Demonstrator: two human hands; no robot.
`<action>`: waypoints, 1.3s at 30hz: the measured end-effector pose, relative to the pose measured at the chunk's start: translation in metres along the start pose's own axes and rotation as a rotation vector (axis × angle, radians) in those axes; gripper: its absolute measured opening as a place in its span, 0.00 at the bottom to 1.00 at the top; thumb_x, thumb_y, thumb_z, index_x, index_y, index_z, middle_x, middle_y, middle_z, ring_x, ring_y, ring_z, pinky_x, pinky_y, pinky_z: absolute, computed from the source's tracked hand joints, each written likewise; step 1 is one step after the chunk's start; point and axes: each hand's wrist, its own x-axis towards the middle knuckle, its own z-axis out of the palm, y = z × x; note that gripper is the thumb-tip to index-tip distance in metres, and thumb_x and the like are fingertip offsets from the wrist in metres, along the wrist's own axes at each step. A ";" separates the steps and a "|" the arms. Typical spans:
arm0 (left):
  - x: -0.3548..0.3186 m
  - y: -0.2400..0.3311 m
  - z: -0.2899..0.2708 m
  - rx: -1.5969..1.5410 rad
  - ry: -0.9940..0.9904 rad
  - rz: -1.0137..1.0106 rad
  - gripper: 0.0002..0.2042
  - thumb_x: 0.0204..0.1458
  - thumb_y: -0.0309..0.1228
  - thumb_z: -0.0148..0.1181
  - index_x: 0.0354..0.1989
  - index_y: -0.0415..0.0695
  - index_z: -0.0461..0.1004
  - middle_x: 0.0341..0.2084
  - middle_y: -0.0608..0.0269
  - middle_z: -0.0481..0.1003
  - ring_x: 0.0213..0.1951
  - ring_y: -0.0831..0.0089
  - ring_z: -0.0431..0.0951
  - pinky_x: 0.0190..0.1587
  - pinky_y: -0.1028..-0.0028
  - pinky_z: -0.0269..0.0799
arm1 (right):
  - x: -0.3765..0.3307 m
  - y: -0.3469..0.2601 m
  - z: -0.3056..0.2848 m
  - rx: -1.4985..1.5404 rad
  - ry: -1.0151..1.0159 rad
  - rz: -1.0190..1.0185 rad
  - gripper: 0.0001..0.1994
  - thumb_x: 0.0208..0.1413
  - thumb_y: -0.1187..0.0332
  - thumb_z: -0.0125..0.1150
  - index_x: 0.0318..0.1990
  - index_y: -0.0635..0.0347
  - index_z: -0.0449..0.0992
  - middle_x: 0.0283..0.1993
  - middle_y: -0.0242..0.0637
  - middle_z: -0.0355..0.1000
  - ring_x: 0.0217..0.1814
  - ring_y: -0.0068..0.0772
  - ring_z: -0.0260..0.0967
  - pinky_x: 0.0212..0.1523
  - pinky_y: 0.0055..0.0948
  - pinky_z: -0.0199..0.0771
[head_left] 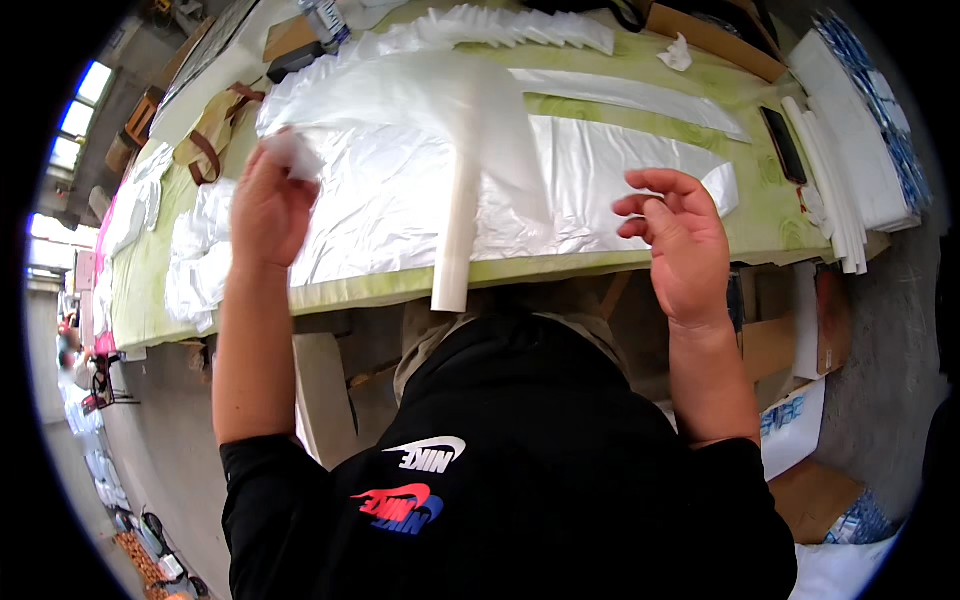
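Observation:
My left hand (270, 205) is raised at the left, its fingers closed on the bunched edge of a thin, clear plastic sheet (400, 92). The sheet billows up to the right over the table. A long pale strip like a folded or rolled plastic sleeve (457, 235) lies below it, its near end over the table's front edge. Underneath spreads a shiny, silvery-white plastic sheet (370, 215). On the right, my right hand (685, 240) hovers above the table's front edge with fingers half curled and apart, and nothing shows in it.
Overlapping clear plastic bags (510, 28) line the table's back. A phone (783, 145), white rolls (825, 190) and stacked packs (855, 130) are at the right. An open cardboard box (715, 38) stands behind. Crumpled white plastic (200, 255) lies at the left on the green tablecloth (365, 290).

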 end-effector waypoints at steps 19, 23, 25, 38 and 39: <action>0.030 -0.074 0.001 0.976 -0.062 0.663 0.16 0.58 0.22 0.62 0.55 0.46 0.77 0.60 0.57 0.75 0.65 0.61 0.70 0.67 0.65 0.64 | -0.029 0.054 0.044 -0.824 -0.394 -0.414 0.18 0.49 0.70 0.72 0.51 0.53 0.81 0.54 0.42 0.69 0.55 0.44 0.69 0.55 0.38 0.73; 0.028 -0.114 0.052 1.124 -0.263 0.604 0.21 0.58 0.22 0.61 0.61 0.46 0.73 0.64 0.50 0.71 0.69 0.47 0.65 0.71 0.58 0.60 | -0.024 0.058 0.080 -0.941 -0.731 -0.611 0.24 0.46 0.58 0.78 0.53 0.48 0.83 0.63 0.45 0.63 0.63 0.52 0.62 0.64 0.45 0.65; 0.022 -0.131 0.055 1.195 -0.285 0.500 0.24 0.59 0.25 0.59 0.66 0.45 0.69 0.66 0.48 0.69 0.69 0.45 0.64 0.72 0.57 0.59 | -0.022 0.064 0.079 -0.938 -0.737 -0.586 0.24 0.47 0.56 0.77 0.53 0.48 0.82 0.64 0.45 0.62 0.64 0.54 0.62 0.65 0.46 0.64; -0.009 -0.145 0.087 1.222 -0.334 0.280 0.25 0.60 0.31 0.57 0.67 0.45 0.67 0.67 0.51 0.67 0.70 0.43 0.61 0.70 0.47 0.57 | -0.036 0.065 0.055 -0.931 -0.633 -0.518 0.16 0.42 0.60 0.80 0.36 0.53 0.80 0.65 0.44 0.64 0.72 0.59 0.56 0.69 0.50 0.62; -0.009 -0.148 0.084 1.271 -0.361 0.241 0.25 0.60 0.31 0.57 0.67 0.46 0.67 0.68 0.52 0.67 0.70 0.43 0.61 0.70 0.46 0.56 | -0.038 0.066 0.051 -0.930 -0.612 -0.525 0.16 0.42 0.60 0.80 0.35 0.53 0.79 0.64 0.44 0.64 0.72 0.59 0.57 0.69 0.50 0.62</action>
